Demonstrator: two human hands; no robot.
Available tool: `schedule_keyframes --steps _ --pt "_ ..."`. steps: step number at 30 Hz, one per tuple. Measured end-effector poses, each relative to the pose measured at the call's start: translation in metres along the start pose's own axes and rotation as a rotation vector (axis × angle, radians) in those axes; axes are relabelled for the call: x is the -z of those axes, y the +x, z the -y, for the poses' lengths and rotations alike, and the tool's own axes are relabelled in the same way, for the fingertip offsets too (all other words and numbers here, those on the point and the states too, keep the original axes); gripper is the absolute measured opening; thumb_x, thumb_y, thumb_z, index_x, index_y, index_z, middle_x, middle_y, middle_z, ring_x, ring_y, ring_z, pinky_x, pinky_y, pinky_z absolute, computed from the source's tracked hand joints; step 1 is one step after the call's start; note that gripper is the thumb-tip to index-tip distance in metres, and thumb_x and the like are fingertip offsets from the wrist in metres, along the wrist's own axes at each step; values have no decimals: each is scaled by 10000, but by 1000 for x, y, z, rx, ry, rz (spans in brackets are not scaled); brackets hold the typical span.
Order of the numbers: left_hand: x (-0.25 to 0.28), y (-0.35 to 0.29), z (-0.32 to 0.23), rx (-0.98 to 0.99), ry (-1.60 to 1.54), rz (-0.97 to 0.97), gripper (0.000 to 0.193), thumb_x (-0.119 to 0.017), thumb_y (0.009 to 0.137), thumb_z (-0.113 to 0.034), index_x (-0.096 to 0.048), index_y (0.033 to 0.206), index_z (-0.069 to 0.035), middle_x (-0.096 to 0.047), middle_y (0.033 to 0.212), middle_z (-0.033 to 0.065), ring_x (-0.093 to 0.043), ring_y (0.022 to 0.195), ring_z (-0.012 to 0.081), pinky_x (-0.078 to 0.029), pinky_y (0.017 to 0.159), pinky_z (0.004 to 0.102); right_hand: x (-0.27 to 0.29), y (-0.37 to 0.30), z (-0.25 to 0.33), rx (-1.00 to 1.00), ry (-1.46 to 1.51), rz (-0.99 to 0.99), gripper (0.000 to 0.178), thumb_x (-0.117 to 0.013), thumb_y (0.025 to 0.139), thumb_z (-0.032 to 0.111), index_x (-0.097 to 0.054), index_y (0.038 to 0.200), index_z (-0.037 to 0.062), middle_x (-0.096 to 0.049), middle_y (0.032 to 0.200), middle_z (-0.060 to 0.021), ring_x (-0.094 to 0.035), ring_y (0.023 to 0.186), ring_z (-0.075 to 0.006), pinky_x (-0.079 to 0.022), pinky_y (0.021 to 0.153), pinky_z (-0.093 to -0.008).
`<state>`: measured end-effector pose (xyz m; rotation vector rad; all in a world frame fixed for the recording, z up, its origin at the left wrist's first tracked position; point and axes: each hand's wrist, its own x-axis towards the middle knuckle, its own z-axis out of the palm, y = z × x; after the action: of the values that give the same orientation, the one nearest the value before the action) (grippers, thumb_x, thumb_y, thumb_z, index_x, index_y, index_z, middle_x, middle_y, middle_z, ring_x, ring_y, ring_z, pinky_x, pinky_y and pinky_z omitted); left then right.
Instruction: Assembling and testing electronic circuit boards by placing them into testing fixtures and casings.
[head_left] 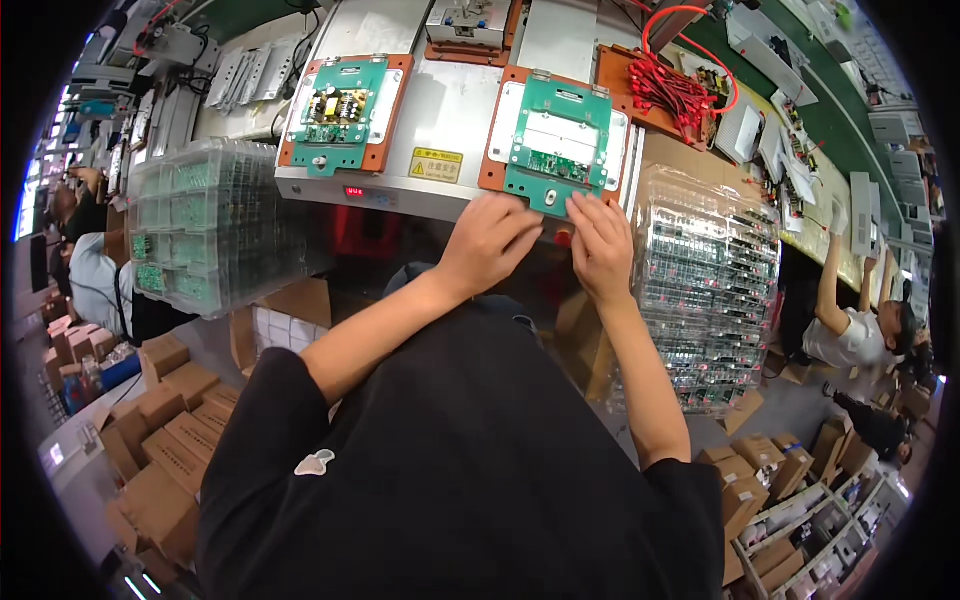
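A green fixture plate (533,180) lies on an orange-brown base with white side panels, on the right of the metal machine top in front of me. A circuit board (558,163) shows in its window, partly white and partly green with small parts. My left hand (488,243) grips the plate's near left edge with curled fingers. Closed at the near right corner is my right hand (603,245), fingertips over the edge. A second green fixture plate (350,155) on the left holds a circuit board (335,107) crowded with components. The undersides of both my hands are hidden.
Clear plastic trays of green boards (200,230) are stacked at the left, and another tray stack (705,290) rises at the right. Red cables (672,92) lie at the far right. A metal clamp block (468,22) sits behind. Cardboard boxes (175,450) and people stand around.
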<state>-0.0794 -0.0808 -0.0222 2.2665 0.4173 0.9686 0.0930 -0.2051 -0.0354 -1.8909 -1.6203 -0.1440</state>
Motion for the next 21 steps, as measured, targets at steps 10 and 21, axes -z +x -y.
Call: schedule_keyframes --steps 10,21 --pt "-73 32 74 -141 28 245 25 -608 753 -84 -617 769 -67 -570 884 119 -619 855 338 -488 777 449 -21 -10 -43 7 -6 46 429 -558 777 -65 -696 1176 9 -666 1257 -151 -577 1226 -362 -396 1116 -480" --pt "263 5 146 576 474 -661 373 -656 826 -136 -663 1171 5 -679 1153 230 -641 1111 376 -499 989 397 22 9 -34 -283 341 -202 221 -506 913 -122 -667 1049 -57 -673 1119 -148 -640 969 -220 -506 959 -342"
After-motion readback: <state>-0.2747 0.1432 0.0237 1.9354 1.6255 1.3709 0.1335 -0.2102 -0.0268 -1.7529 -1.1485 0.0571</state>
